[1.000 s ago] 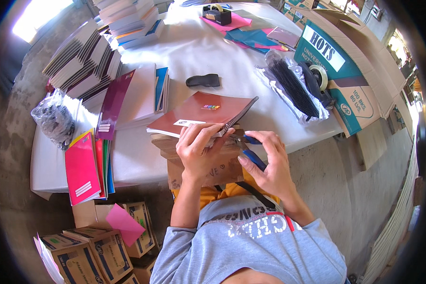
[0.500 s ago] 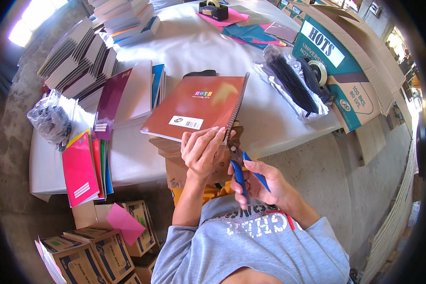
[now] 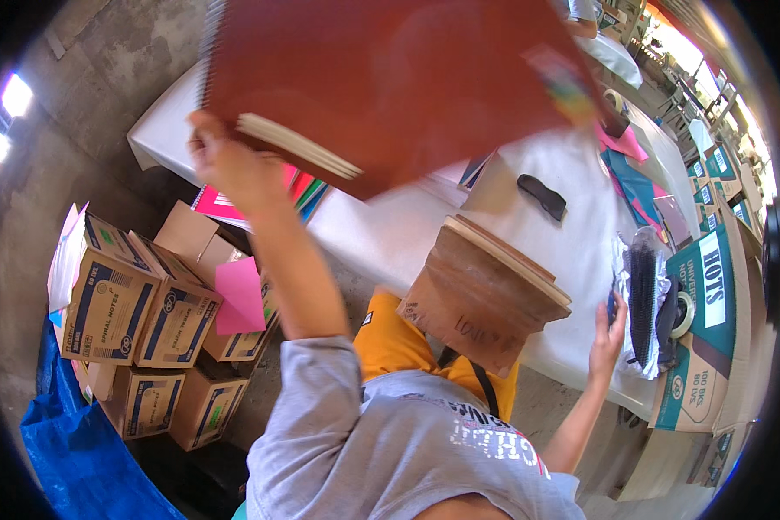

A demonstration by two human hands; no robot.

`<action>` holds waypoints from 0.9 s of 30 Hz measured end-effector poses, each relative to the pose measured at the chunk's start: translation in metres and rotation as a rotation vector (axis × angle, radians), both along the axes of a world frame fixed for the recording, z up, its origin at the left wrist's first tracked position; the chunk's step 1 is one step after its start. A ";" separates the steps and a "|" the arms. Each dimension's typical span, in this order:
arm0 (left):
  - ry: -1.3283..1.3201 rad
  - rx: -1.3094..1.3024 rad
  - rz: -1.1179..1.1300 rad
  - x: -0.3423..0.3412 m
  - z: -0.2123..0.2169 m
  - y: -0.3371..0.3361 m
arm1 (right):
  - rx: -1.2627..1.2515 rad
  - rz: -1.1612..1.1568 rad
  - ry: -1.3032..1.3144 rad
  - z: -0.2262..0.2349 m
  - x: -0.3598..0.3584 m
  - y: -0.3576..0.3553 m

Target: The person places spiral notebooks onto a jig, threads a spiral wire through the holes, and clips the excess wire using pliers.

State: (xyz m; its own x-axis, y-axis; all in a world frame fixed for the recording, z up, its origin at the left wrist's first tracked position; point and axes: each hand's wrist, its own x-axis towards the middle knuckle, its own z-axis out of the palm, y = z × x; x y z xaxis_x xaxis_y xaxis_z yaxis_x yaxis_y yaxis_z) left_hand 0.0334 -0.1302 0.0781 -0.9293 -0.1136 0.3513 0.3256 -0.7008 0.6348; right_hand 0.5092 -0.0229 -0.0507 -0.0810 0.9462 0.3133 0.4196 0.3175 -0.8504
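Note:
My left hand point(image 3: 234, 169) grips a reddish-brown spiral notebook point(image 3: 381, 95) by its corner near the coil, holding it raised over the left of the table. The notebook's front is blurred by motion, and a pale label shows near my hand. On the right, my right hand point(image 3: 608, 334) is at the table edge around blue-handled pliers point(image 3: 613, 303); only a bit of blue shows between its fingers. Beside it lies a bundle of black spiral coils point(image 3: 641, 295) on plastic wrap. In front of my lap sits a brown cardboard and wood block point(image 3: 485, 299).
A dark elongated object point(image 3: 542, 197) lies on the white-covered table point(image 3: 373, 238). Colourful notebooks point(image 3: 308, 195) are partly hidden under the raised one. Cartons point(image 3: 113, 295) stack at lower left beside a blue tarp point(image 3: 87, 459). A tape roll point(image 3: 684, 314) and green carton point(image 3: 706, 286) stand at right.
The notebook has left the block and swung up and left in my left hand, turned round. My right hand has moved away right with the pliers, to the coils. My view has shifted.

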 end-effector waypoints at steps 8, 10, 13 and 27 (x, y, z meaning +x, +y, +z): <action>-0.189 -0.891 0.239 -0.261 -0.139 -0.122 | -0.135 -0.185 -0.995 -0.032 -0.039 0.040; -0.156 -1.462 0.587 -0.264 -0.168 -0.132 | -0.138 -0.150 -1.004 -0.023 -0.051 0.045; -0.015 -1.742 0.934 -0.232 -0.167 -0.114 | -0.033 0.015 -0.800 0.007 -0.072 0.072; 0.536 -1.971 -0.293 -0.143 -0.098 0.172 | -0.714 0.408 0.107 0.014 -0.303 0.198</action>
State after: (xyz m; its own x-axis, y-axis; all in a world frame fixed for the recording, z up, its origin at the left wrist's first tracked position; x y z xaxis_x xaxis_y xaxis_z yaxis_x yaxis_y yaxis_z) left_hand -0.1101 0.0419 -0.0203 -0.6315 0.7749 -0.0272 0.7239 0.6018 0.3372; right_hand 0.2064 0.1747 -0.0363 -0.4646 0.8232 -0.3264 0.2939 -0.2044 -0.9337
